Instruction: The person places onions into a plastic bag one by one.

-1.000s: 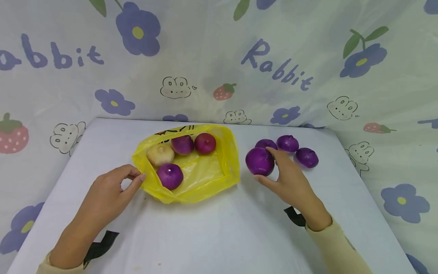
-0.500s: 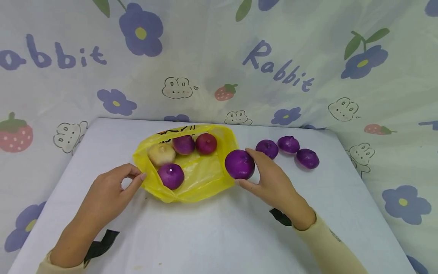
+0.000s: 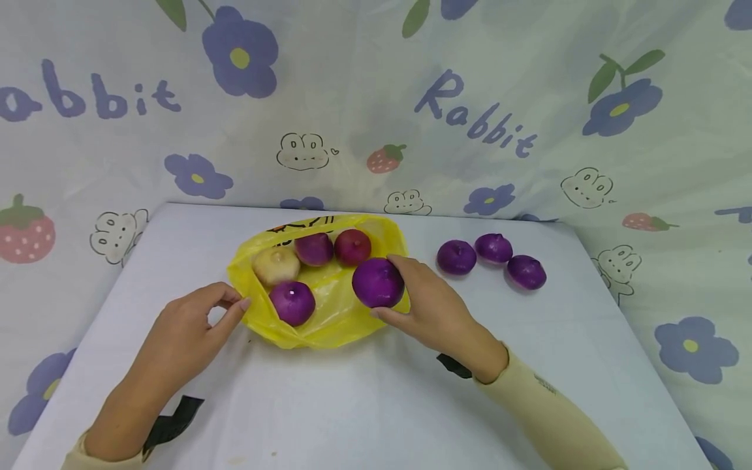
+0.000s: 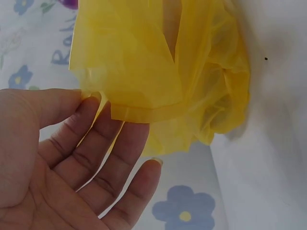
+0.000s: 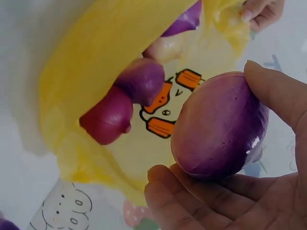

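My left hand (image 3: 185, 333) pinches the left rim of an open yellow plastic bag (image 3: 343, 329) between thumb and fingertips. In the left wrist view, the thin bag edge (image 4: 144, 114) lies over the fingers. My right hand (image 3: 437, 303) grips a purple onion (image 3: 378, 282) between thumb and fingers, over the right part of the bag's mouth. The right wrist view shows that onion (image 5: 218, 127) in front of the bag's opening. Inside the bag lie a pale onion (image 3: 275, 265), a reddish onion (image 3: 352, 247) and two purple onions, one at the front (image 3: 292, 303).
Three purple onions, the nearest to the bag at its left end (image 3: 456, 257), sit at the back right of the white table (image 3: 329, 411). A patterned curtain (image 3: 346, 85) with flowers and rabbits hangs behind the table.
My right hand has carried the purple onion leftward, from beside the onions on the table to over the bag's mouth. My left hand stays at the bag's left rim.
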The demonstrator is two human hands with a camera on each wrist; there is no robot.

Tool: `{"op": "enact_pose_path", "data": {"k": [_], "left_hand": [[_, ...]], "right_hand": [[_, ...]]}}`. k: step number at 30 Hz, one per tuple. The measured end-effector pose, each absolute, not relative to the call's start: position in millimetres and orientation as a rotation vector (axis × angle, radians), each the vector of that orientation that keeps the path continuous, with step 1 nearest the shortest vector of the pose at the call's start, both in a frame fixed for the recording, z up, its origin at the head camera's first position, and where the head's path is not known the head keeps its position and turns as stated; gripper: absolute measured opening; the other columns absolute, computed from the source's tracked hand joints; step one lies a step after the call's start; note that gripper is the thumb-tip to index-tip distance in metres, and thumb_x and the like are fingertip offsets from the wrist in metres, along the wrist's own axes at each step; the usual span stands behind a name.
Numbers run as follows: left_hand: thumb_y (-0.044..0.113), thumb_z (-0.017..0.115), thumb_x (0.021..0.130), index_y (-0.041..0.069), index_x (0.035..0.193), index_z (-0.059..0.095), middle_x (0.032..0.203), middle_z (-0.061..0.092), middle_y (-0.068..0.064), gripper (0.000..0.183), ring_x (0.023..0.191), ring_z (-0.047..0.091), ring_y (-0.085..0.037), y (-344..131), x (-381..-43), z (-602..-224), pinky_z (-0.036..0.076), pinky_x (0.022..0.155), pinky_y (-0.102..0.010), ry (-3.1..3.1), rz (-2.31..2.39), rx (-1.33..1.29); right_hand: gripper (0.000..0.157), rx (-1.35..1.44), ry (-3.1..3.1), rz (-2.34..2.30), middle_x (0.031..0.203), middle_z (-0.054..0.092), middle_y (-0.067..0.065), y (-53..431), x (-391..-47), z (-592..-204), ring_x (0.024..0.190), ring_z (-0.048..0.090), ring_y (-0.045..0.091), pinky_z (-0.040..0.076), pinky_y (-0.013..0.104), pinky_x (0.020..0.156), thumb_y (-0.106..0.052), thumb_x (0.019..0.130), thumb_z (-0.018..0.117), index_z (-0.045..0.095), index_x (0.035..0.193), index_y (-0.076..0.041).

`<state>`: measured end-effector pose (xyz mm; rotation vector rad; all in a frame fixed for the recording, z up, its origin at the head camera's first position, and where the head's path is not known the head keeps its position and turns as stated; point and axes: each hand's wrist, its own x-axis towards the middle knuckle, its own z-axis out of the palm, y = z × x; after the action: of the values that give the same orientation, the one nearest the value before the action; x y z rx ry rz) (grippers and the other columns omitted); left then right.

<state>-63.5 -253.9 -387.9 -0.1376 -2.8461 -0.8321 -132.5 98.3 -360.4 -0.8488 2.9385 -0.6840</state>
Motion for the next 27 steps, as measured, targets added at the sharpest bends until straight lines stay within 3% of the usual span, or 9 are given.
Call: {"op": "enact_pose_path", "data": {"k": [9,19,27], "left_hand": [[0.024,0.073,0.1,0.015,0.104,0.07,0.1,0.074,-0.003,0.01,0.085,0.061,-0.024,-255,-63,-389,0.055,0.073,-0.046,-2.842,-0.832,-0.145],[0.022,0.073,0.099,0.014,0.103,0.07,0.099,0.074,-0.003,0.01,0.086,0.063,-0.026,-257,-64,-390,0.055,0.073,-0.047,-2.83,-0.829,-0.151],[0.022,0.074,0.099,0.015,0.102,0.07,0.098,0.074,-0.002,0.008,0.085,0.062,-0.025,-258,-64,-391,0.054,0.073,-0.047,-2.813,-0.832,-0.158]], "right_hand": [[0.084,-0.876,2.881,-0.686,0.15,0.054,0.012,76,-146,-370,0.134,0.053,0.027,0.048,0.041,0.108,-0.042,0.09,0.083,0.044,0.155,-0.005],[0.085,-0.848,2.847,-0.679,0.143,0.054,0.012,55,-157,-382,0.124,0.057,0.024,0.053,0.041,0.101,-0.044,0.091,0.082,0.042,0.157,-0.009],[0.086,-0.834,2.838,-0.671,0.143,0.054,0.013,46,-162,-395,0.124,0.057,0.024,0.052,0.04,0.103,-0.043,0.091,0.082,0.04,0.157,-0.006]]}}
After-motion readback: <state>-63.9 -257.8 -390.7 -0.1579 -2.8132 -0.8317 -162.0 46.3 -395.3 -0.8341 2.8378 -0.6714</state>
